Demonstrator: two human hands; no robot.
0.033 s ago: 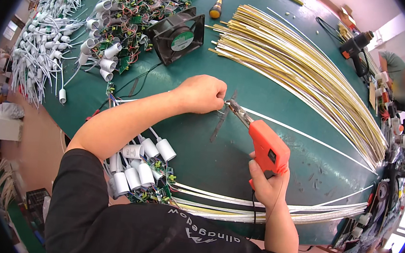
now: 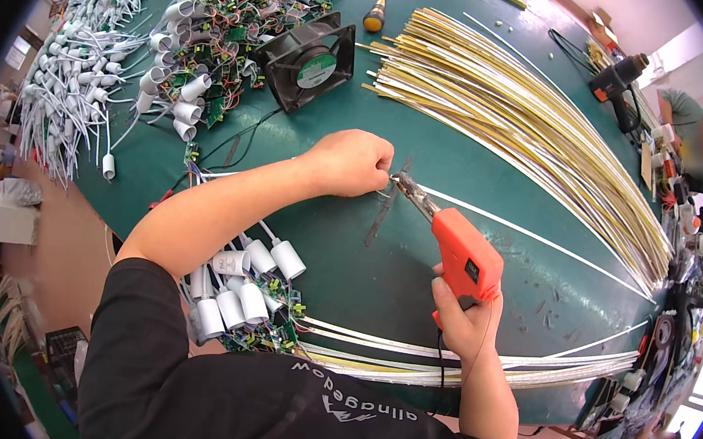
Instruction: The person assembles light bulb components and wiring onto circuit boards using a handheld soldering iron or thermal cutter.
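My right hand (image 2: 466,320) grips the handle of an orange-red soldering gun (image 2: 467,259). Its metal tip points up and left, right beside the fingertips of my left hand (image 2: 358,163). That hand is closed in a pinch; pale thin wires (image 2: 384,195) show just under its fingertips, mostly hidden. A long narrow white strip (image 2: 534,232) runs from near the tip toward the right edge of the table. Below the tip lies a flat dark metal bar (image 2: 380,220). By my left forearm sits a cluster of white cylindrical lamp holders (image 2: 231,308) with green circuit boards (image 2: 262,339).
A black fan (image 2: 307,63) stands beyond my left hand, next to piled circuit boards (image 2: 238,38) and white corded holders (image 2: 80,70). Yellow and white strips (image 2: 512,108) cover the far right. A screwdriver (image 2: 375,14) and heat gun (image 2: 619,80) lie farther back. More strips (image 2: 472,370) lie near my body.
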